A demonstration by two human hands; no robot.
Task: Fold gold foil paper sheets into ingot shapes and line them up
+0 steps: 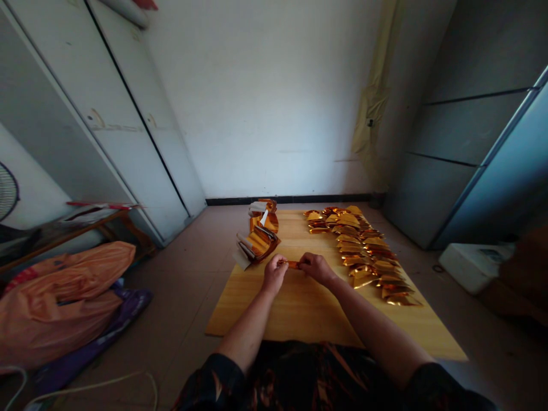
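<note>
Between my two hands is a narrow folded piece of gold foil paper (293,265), held just above the wooden board. My left hand (275,271) pinches its left end, and the fingers of my right hand (315,267) are closed on its right end. Ahead and to the left lie loose stacks of gold foil sheets (259,241), with grey-white edges showing. To the right, several folded gold foil pieces (349,242) are laid in overlapping rows, some pointed at their ends.
The wooden board (299,319) spreads before my body. A grey cabinet (128,114) stands left, a fridge-like unit (462,142) right, beside a white box (468,265). An orange plastic bag (64,308) and a pale cable (94,383) lie at the lower left.
</note>
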